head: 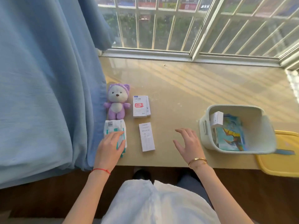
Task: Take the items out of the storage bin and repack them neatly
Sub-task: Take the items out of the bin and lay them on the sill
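A pale green storage bin (262, 143) stands at the right of the sill, with a small white box (216, 120) and a colourful picture book (231, 136) inside. On the left lie a purple plush bear (116, 102), a white box with a red stamp (140, 106), a long white box (146, 136) and a white-and-teal soft pack (114, 128). My left hand (110, 147) rests on the soft pack with straight fingers. My right hand (188, 144) hovers open with spread fingers between the long white box and the bin, holding nothing.
A blue curtain (48, 86) hangs against the sill's left end, touching the bear and the pack. A yellow lid (281, 157) lies beside the bin at the front right corner. A barred window (178, 26) lines the back. The beige sill (186, 88) stretches behind the items.
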